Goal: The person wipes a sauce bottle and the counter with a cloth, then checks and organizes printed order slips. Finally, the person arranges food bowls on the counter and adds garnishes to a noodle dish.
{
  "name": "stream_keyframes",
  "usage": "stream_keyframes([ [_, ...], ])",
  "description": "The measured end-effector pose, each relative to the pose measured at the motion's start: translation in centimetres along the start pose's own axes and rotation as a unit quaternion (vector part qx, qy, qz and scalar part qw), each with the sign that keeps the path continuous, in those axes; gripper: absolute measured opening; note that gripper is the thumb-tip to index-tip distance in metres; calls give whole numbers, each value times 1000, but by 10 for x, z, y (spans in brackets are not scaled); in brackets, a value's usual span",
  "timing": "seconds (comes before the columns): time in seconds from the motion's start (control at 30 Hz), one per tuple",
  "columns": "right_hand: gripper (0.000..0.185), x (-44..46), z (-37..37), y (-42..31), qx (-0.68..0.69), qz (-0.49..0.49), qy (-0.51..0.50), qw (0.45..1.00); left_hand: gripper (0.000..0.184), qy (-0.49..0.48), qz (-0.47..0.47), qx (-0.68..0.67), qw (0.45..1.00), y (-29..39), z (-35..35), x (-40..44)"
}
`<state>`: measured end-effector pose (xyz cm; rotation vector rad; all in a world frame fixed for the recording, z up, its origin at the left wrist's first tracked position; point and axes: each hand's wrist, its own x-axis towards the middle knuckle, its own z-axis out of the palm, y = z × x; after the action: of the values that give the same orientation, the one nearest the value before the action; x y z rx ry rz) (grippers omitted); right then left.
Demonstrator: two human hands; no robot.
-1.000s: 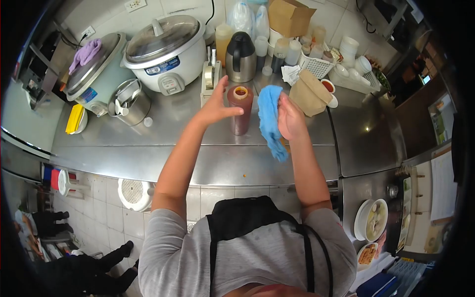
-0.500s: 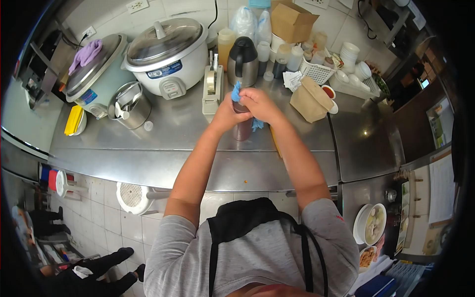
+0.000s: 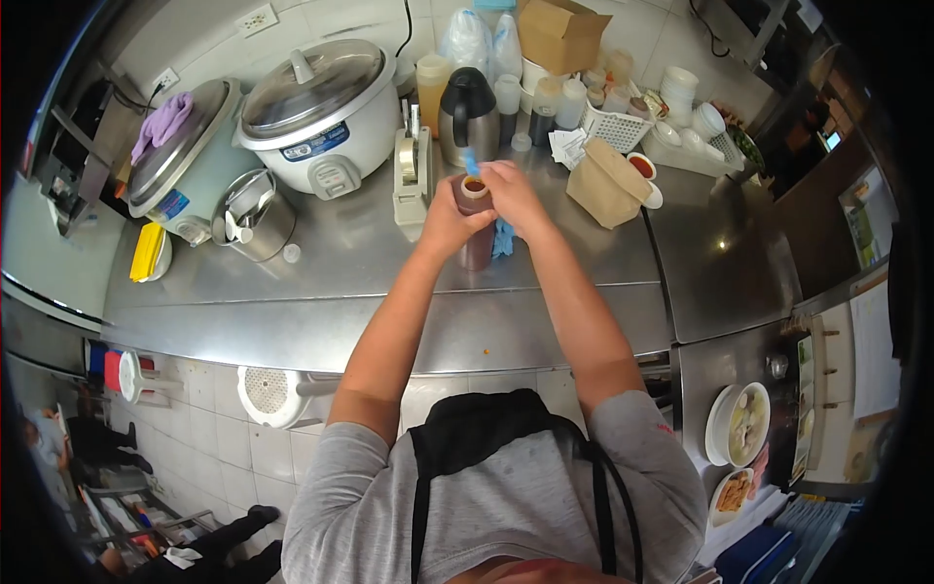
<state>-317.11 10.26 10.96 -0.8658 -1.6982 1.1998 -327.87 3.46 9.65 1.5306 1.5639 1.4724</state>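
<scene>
A tall clear bottle (image 3: pixel 475 255) with reddish-brown contents stands on the steel counter in front of me. Its uncapped mouth shows an orange-brown stain round the rim. My left hand (image 3: pixel 453 220) is wrapped round the upper part of the bottle from the left. At the mouth, the fingers of my right hand (image 3: pixel 510 198) pinch a crumpled light-blue cloth (image 3: pixel 471 164), partly blurred. Another crumpled blue piece (image 3: pixel 503 238) shows beside the bottle under my right hand; whether the two blue parts join is hidden. A tape dispenser (image 3: pixel 413 175) stands left of my hands, and a steel thermos jug (image 3: pixel 469 117) just behind them.
Two big rice cookers (image 3: pixel 316 117) and a steel pot of utensils (image 3: pixel 255 216) stand left. Sauce bottles (image 3: pixel 545 112), a brown paper bag (image 3: pixel 608 185) and a white basket (image 3: pixel 615 131) are at right. A white stool (image 3: pixel 272 394) is below the counter's edge; other people are lower left.
My right hand and the blue cloth have shifted slightly up off the bottle's top, so its stained mouth now shows. The left hand keeps its hold. The view has shifted slightly.
</scene>
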Motion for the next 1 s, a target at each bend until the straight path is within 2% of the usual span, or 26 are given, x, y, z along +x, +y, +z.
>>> stream_keyframes([
  [0.13, 26, -5, -1, 2, -118, -22, 28, 992, 63, 39, 3, 43, 998, 2, 6, -3],
  [0.23, 23, -32, 1, -3, -208, -82, 92, 970, 63, 71, 6, 44, 997, -1, 11, -3],
  [0.33, 22, -50, 7, -9, -198, -87, 119, 969, 66, 106, 4, 36, 994, 2, 16, -7],
  [0.43, 24, -52, 2, -12, -211, -78, 91, 970, 70, 103, 14, 50, 993, -1, 16, -4],
  [0.53, 24, -42, -8, -6, -143, -37, 78, 986, 78, 2, 71, 102, 992, -4, 2, -2],
  [0.57, 24, -38, -10, -3, -107, -18, 74, 991, 78, -44, 57, 62, 996, -6, -4, 1],
  [0.67, 25, -29, -15, -9, 115, 154, 1, 981, 78, -167, 6, -41, 985, -2, -24, 15],
  [0.73, 25, -28, -14, -7, 79, 126, 20, 989, 76, -222, -32, -87, 971, 5, -31, 22],
  [0.77, 25, -28, -12, -5, 60, 113, 29, 991, 73, -200, 33, -15, 979, 4, -30, 23],
  [0.87, 25, -37, -2, -2, -190, -41, 91, 977, 69, -142, 21, -17, 989, 3, -19, 16],
  [1.0, 25, -56, 14, -8, -191, -72, 160, 966, 66, -18, 9, 15, 1000, -5, 3, 2],
])
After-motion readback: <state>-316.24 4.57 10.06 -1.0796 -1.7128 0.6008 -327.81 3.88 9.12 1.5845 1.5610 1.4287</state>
